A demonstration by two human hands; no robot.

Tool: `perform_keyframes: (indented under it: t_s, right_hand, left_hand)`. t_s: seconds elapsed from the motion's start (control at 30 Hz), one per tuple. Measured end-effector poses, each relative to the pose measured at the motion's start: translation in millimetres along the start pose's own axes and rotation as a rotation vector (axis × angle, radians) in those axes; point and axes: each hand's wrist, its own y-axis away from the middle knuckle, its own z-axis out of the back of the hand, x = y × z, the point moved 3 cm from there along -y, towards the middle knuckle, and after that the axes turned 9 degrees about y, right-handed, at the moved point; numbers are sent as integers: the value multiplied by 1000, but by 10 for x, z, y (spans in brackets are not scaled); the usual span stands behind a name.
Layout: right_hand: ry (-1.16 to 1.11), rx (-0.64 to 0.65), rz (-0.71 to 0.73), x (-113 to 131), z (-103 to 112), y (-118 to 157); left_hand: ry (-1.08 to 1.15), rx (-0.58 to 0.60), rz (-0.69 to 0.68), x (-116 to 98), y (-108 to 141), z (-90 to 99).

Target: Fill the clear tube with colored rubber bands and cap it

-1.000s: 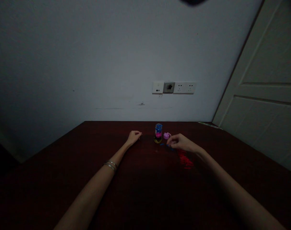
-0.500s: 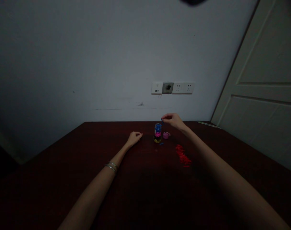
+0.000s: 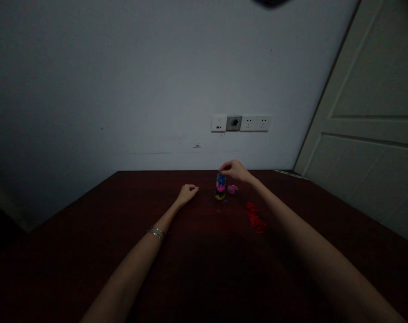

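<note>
A small clear jar (image 3: 220,190) stands upright on the dark red table, filled in coloured layers: yellow at the bottom, then dark, pink and blue on top. My right hand (image 3: 236,171) is over the jar's mouth, thumb and forefinger pinched at the rim; the small blue piece they carry is mostly hidden there. To the left of the jar, my left hand (image 3: 187,194) rests on the table with its fingers curled together and nothing visible in them. A small blue stick (image 3: 225,201) lies in front of the jar. Just right of it sits a pink lid-like object (image 3: 232,189).
A loose pile of small red pieces (image 3: 256,219) lies on the table (image 3: 197,269), in front of the jar and to its right. Behind the table rises a wall with a row of sockets (image 3: 240,123). A pale panelled door (image 3: 365,134) is at the right.
My right hand has moved left and slightly down, from beside the jar to its mouth, with the blue piece. My left hand stays in place.
</note>
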Motion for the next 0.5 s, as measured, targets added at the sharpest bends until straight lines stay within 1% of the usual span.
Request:
perform_keyframes:
  t_s: [0.1,0.2,0.4,0.5]
  right_hand:
    - [17,41,-7,8,-3,3]
    - [55,47,-13,13,-1,11]
    - [85,10,-8,29,8,35]
    - [73,-41,-36,4,41,41]
  left_hand:
    - [1,-6,12,-17,9,6]
    - [7,-3,10,-35,18,9]
    - [-1,-9,6,-16,9,5]
    - [-11,-6,11,-7,6,1]
